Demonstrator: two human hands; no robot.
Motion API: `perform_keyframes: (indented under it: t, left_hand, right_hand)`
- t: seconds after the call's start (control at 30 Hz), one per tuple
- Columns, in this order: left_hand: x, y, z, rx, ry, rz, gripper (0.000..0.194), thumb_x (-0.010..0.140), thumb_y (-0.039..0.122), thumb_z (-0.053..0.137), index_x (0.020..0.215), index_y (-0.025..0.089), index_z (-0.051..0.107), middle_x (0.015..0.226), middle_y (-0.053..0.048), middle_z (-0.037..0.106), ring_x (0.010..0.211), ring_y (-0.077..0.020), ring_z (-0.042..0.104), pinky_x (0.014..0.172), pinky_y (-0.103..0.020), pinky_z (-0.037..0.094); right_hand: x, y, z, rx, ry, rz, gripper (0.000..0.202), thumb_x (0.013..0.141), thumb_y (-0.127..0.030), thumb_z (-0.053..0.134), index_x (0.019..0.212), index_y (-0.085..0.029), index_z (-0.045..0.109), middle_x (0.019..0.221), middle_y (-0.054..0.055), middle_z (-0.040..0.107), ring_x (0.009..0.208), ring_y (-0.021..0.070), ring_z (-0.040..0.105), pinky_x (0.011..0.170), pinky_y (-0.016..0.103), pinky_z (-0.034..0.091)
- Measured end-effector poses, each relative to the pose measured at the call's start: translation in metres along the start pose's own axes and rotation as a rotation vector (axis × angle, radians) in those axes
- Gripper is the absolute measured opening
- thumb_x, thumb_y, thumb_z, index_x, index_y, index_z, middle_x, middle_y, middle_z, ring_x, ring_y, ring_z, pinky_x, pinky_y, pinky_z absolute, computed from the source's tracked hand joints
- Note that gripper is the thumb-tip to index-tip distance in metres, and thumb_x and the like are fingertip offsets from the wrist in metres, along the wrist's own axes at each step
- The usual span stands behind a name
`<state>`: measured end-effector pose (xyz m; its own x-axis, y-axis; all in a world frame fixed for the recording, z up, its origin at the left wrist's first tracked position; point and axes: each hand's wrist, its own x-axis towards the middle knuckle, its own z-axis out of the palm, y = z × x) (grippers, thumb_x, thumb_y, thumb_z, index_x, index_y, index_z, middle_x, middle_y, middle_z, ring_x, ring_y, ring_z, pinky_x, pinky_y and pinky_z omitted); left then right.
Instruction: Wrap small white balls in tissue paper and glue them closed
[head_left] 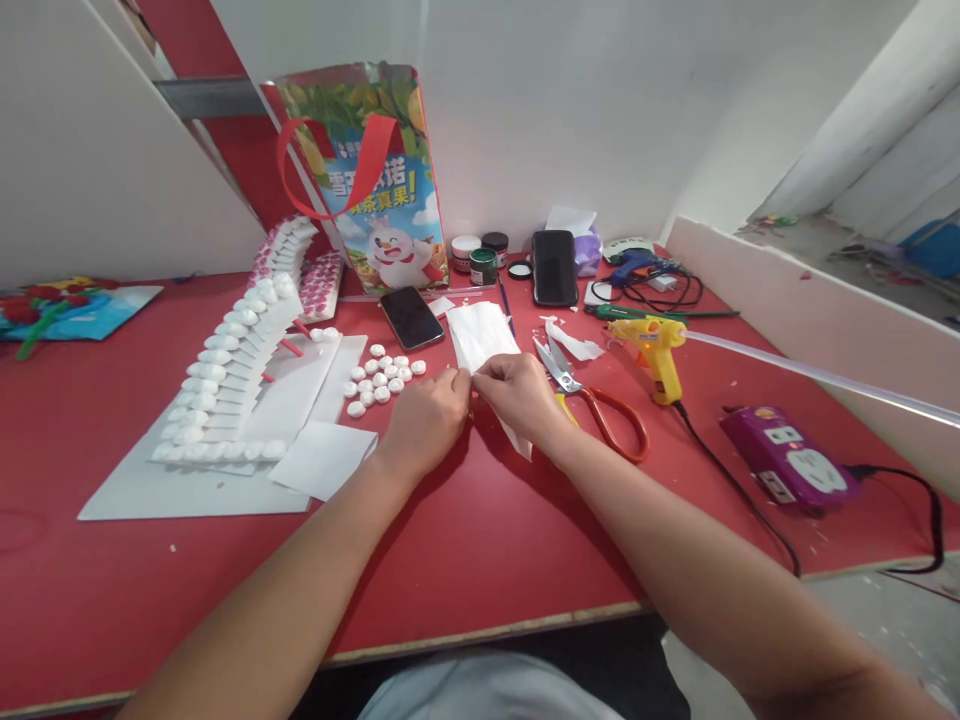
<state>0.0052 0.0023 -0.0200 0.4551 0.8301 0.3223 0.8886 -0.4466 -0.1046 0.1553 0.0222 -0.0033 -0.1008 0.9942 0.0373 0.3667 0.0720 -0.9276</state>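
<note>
My left hand and my right hand meet fingertip to fingertip in a pinch above the red table. Whatever lies between the fingertips is mostly hidden. From under my right hand runs a strip of white tissue, which appears to be in its grip. Just beyond my fingers lies a stack of white tissue. Left of my left hand is a group of small white rolled pieces. To the right of my right hand, scissors with red and yellow handles lie with blades apart, near torn white scraps.
On the left stands an arched white structure edged with rolled pieces, on white board. Behind are a gift bag, two phones, and paint jars. A yellow glue gun and purple power strip lie right.
</note>
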Motion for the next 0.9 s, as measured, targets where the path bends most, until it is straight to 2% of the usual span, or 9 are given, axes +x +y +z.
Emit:
perform_keyframes:
  t: [0.1, 0.27, 0.37, 0.47, 0.53, 0.6, 0.7, 0.9]
  left_hand:
    - [-0.0001, -0.0003, -0.0015, 0.045, 0.008, 0.008, 0.028, 0.098, 0.006, 0.037, 0.09, 0.014, 0.063, 0.075, -0.009, 0.065, 0.058, -0.02, 0.059, 0.051, -0.031, 0.029]
    - [-0.0007, -0.0046, -0.001, -0.031, 0.028, 0.036, 0.034, 0.1, 0.008, 0.035, 0.117, 0.01, 0.065, 0.082, -0.01, 0.069, 0.064, -0.0217, 0.062, 0.055, -0.031, 0.038]
    - [-0.0014, -0.0042, -0.0016, -0.322, 0.104, 0.0, 0.034, 0.102, 0.015, 0.039, 0.12, 0.009, 0.067, 0.085, -0.01, 0.07, 0.07, -0.0207, 0.063, 0.061, -0.031, 0.044]
    - [-0.0011, -0.003, -0.0033, -0.753, 0.171, -0.133, 0.032, 0.103, 0.026, 0.045, 0.108, 0.013, 0.074, 0.08, -0.005, 0.067, 0.075, -0.0182, 0.062, 0.071, -0.029, 0.047]
    - [-0.0005, -0.0038, -0.0032, -0.96, 0.168, -0.234, 0.032, 0.103, 0.032, 0.049, 0.103, 0.015, 0.077, 0.076, -0.002, 0.064, 0.074, -0.0166, 0.06, 0.072, -0.028, 0.047]
    - [0.0001, -0.0058, -0.0017, -1.054, 0.149, -0.277, 0.031, 0.101, 0.036, 0.053, 0.103, 0.017, 0.078, 0.076, -0.001, 0.063, 0.072, -0.0155, 0.058, 0.072, -0.028, 0.046]
    - [0.0002, -0.0088, 0.0008, -1.019, 0.177, -0.23, 0.029, 0.101, 0.034, 0.054, 0.103, 0.017, 0.078, 0.079, -0.002, 0.064, 0.074, -0.016, 0.059, 0.072, -0.028, 0.045]
    - [-0.0011, -0.0087, 0.0011, -0.662, 0.284, -0.087, 0.028, 0.104, 0.027, 0.048, 0.104, 0.014, 0.073, 0.081, -0.006, 0.064, 0.075, -0.0182, 0.059, 0.07, -0.029, 0.044]
  right_hand:
    - [0.0007, -0.0014, -0.0035, -0.028, -0.044, -0.022, 0.024, 0.073, -0.019, 0.056, 0.05, -0.018, 0.05, 0.049, -0.004, 0.042, 0.056, 0.0106, 0.038, 0.057, 0.029, 0.027]
    - [0.0027, 0.0018, -0.0056, 0.012, -0.087, -0.012, 0.027, 0.08, -0.03, 0.057, 0.056, -0.018, 0.053, 0.053, -0.004, 0.045, 0.056, 0.01, 0.039, 0.055, 0.026, 0.03]
    - [0.0028, 0.0033, -0.0048, 0.058, -0.064, -0.006, 0.022, 0.078, -0.027, 0.058, 0.058, -0.018, 0.055, 0.055, -0.004, 0.05, 0.057, 0.0101, 0.044, 0.055, 0.025, 0.033]
    - [0.0033, 0.0034, -0.0037, 0.116, -0.052, -0.036, 0.018, 0.077, -0.022, 0.058, 0.06, -0.017, 0.06, 0.059, -0.002, 0.06, 0.059, 0.011, 0.051, 0.058, 0.025, 0.038]
    - [0.0041, 0.0035, -0.0032, 0.12, -0.058, -0.066, 0.019, 0.08, -0.021, 0.057, 0.062, -0.016, 0.063, 0.064, 0.001, 0.066, 0.062, 0.0125, 0.057, 0.062, 0.025, 0.041]
    - [0.0047, 0.0039, -0.003, 0.082, -0.065, -0.094, 0.021, 0.083, -0.021, 0.056, 0.064, -0.016, 0.064, 0.066, 0.002, 0.068, 0.064, 0.0137, 0.06, 0.064, 0.026, 0.043]
    - [0.0045, 0.0042, -0.0033, -0.05, -0.058, -0.144, 0.023, 0.086, -0.019, 0.056, 0.065, -0.015, 0.066, 0.067, 0.003, 0.068, 0.064, 0.0135, 0.058, 0.064, 0.026, 0.04]
    - [0.0018, -0.0014, -0.0068, -0.224, -0.032, -0.216, 0.028, 0.09, -0.022, 0.059, 0.064, -0.015, 0.067, 0.056, -0.002, 0.054, 0.058, 0.0105, 0.045, 0.06, 0.026, 0.032]
